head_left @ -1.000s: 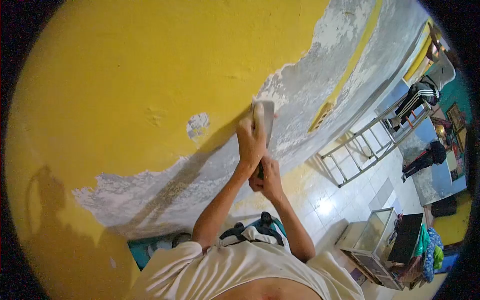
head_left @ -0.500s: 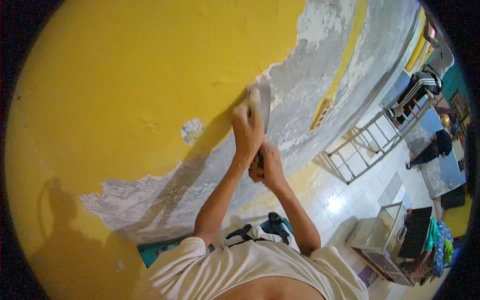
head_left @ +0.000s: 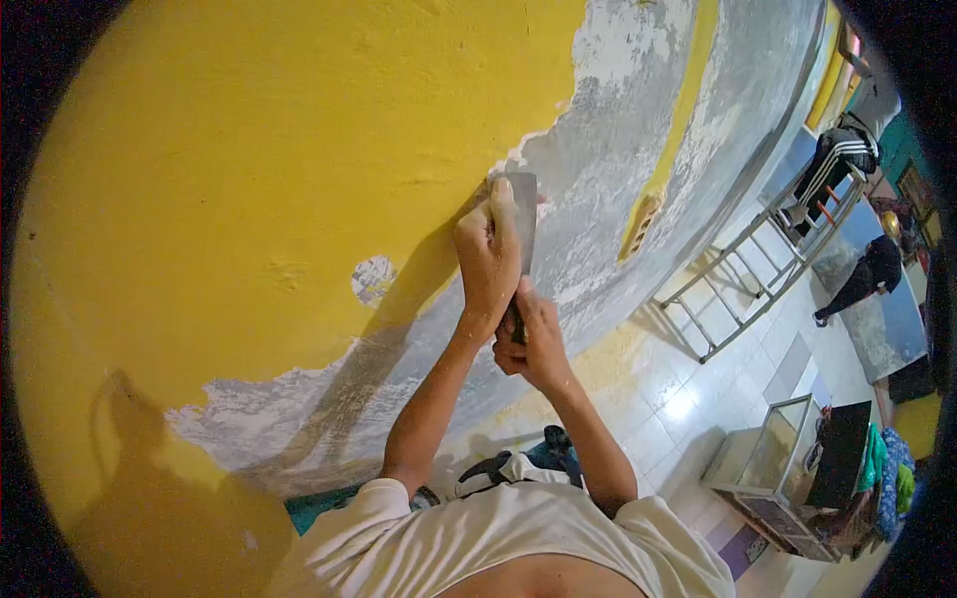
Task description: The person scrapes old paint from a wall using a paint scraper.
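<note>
A scraper with a wide grey blade and a dark handle lies against the wall, its blade tip at the ragged border between yellow paint and bare grey plaster. My right hand is wrapped round the handle. Higher up, my left hand grips the blade's left side, with the thumb laid along its face. Pale dust coats that thumb. The left fingers curl under the blade and are partly hidden. A small chipped patch shows in the yellow paint to the left.
A metal ladder stands on the tiled floor to the right, with a person on it. Another person stands beyond. A glass-sided cabinet with cloths beside it is at lower right. Paint flakes lie along the wall's foot.
The scraper blade has turned, so more of its flat face shows. Both hands keep their grip and have shifted only slightly. The whole view has tilted a little.
</note>
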`<action>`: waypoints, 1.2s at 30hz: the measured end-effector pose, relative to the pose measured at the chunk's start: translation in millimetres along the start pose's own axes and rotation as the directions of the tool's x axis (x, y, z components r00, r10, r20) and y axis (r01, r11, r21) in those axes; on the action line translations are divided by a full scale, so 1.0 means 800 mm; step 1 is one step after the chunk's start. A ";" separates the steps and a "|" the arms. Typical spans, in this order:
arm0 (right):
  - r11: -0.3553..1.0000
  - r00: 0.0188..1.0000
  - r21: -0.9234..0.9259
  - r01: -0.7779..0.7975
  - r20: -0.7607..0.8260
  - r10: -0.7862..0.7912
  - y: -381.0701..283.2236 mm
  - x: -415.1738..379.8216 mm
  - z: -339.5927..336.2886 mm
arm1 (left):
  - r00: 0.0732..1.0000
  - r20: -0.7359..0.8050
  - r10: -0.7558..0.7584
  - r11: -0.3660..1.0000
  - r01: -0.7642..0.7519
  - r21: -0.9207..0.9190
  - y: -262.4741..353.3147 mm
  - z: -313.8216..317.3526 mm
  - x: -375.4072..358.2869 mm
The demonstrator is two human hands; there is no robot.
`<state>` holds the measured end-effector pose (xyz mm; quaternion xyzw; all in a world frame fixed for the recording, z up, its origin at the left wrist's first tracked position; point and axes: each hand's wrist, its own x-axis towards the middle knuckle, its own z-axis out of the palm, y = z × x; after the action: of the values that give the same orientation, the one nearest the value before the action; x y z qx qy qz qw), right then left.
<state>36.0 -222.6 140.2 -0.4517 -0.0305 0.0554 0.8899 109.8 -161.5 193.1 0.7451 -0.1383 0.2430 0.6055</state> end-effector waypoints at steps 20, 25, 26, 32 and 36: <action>1.000 1.000 -0.005 -0.009 0.004 0.009 -0.014 -0.012 -0.004 | 0.999 -0.043 -0.008 0.994 0.003 -0.106 0.016 0.014 -0.003; 0.998 0.996 0.033 -0.056 0.070 0.054 -0.033 -0.005 -0.012 | 0.998 -0.059 0.011 0.993 -0.018 -0.119 0.021 0.024 0.015; 0.996 0.994 0.036 -0.082 0.072 0.080 -0.040 -0.004 -0.012 | 0.998 -0.065 0.013 0.993 -0.021 -0.120 0.021 0.029 0.016; 0.985 0.991 -0.137 0.105 0.096 -0.092 -0.023 0.011 -0.027 | 0.982 -0.163 0.099 0.992 -0.109 -0.055 0.017 0.031 0.015; 0.986 0.988 -0.139 0.093 0.139 -0.073 -0.019 0.009 -0.046 | 0.989 -0.140 -0.053 0.995 0.040 -0.089 0.013 0.043 0.008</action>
<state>48.1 -260.2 131.1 -0.5089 -0.1126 0.0459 0.8522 116.5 -196.8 200.1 0.7021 -0.0878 0.2750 0.6509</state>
